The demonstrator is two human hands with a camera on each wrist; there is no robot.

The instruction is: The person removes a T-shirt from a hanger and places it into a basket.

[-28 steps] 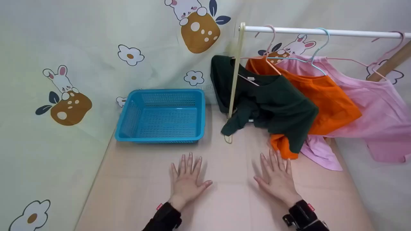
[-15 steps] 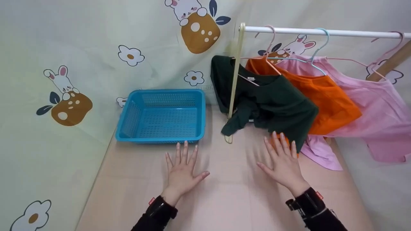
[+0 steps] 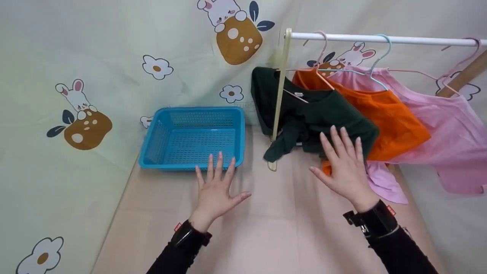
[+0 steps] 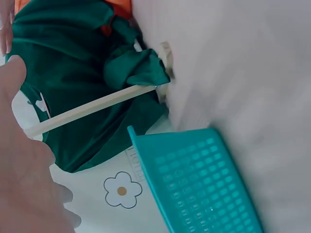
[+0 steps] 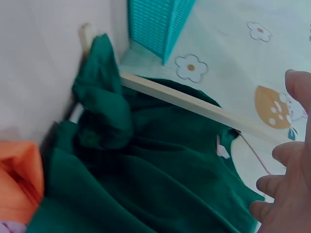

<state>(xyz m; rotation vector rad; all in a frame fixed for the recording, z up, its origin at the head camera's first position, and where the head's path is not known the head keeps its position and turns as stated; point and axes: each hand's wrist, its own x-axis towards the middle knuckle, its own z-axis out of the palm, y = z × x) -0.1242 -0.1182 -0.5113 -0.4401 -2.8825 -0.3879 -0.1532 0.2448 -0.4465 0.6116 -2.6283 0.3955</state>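
Note:
My left hand (image 3: 215,194), fingers spread and straight, is raised over the table, its fingertips overlapping the front rim of a blue plastic basket (image 3: 154,166) in the head view. My right hand (image 3: 348,175) is spread too, in front of a dark green shirt (image 3: 315,110), which overlaps its fingers from behind. Neither hand holds anything. The green shirt hangs from a pink hanger (image 3: 323,78) on a rack with a white rail (image 3: 350,38). Behind it hang an orange shirt (image 3: 403,125) on a light blue hanger (image 3: 374,62) and a pink shirt (image 3: 452,137).
A slim wooden post (image 3: 279,99) carries the rail's left end, and a thicker wooden bar (image 3: 460,78) stands at the right. The table (image 3: 262,243) has a pale pink cover. Behind it hangs a patterned backdrop (image 3: 114,45) with rabbits and flowers.
Both hands have risen and moved forward from low over the table, the left toward the basket, the right up to the green shirt. Basket and clothes stay where they were.

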